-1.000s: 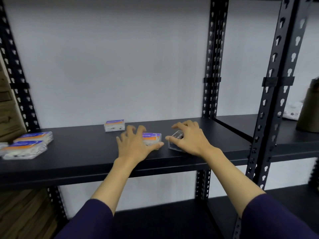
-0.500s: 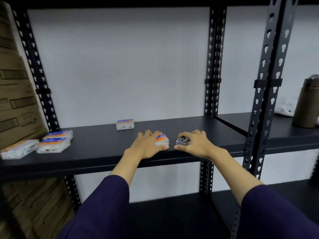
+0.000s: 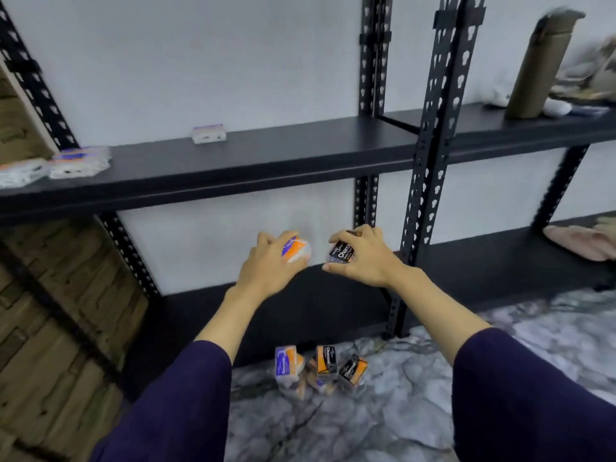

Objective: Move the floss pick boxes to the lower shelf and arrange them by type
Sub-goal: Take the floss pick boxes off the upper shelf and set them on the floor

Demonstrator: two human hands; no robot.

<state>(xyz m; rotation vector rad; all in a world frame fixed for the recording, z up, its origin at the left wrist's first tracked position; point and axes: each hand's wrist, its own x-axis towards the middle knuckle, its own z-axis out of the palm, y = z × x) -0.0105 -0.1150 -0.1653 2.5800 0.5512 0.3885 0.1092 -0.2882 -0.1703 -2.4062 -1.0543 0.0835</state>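
So both hands are out in front of the black metal shelving unit, each carrying one box. The left hand (image 3: 266, 270) has its grip curled around a small clear plastic floss pick box with an orange and purple label (image 3: 296, 251), fingers wrapped over the top of it. The right hand (image 3: 361, 258) pinches a small floss pick box with a black "Charcoal" label (image 3: 340, 252) between thumb and fingers. Both boxes are held in the air, side by side but not touching, below the upper black shelf board (image 3: 266, 161) and above the lower black shelf board (image 3: 333, 305).

Down on the grey marbled floor (image 3: 433, 395), just in front of the lower shelf, sits a little cluster of more boxes: one orange and purple box (image 3: 286, 363) on the left and two black-label boxes (image 3: 328, 360) beside it, all bunched together and tilted; the blur hides whatever else is in the pile.

Up on the upper shelf there's one orange-label box near the wall (image 3: 209, 134) and a couple more stacked at the far left edge (image 3: 80, 161), pretty blurry. Off to the right on the neighbouring shelf stands a tall olive-brown bottle (image 3: 536, 65). Dark purple sleeves (image 3: 533, 395) cover both forearms.
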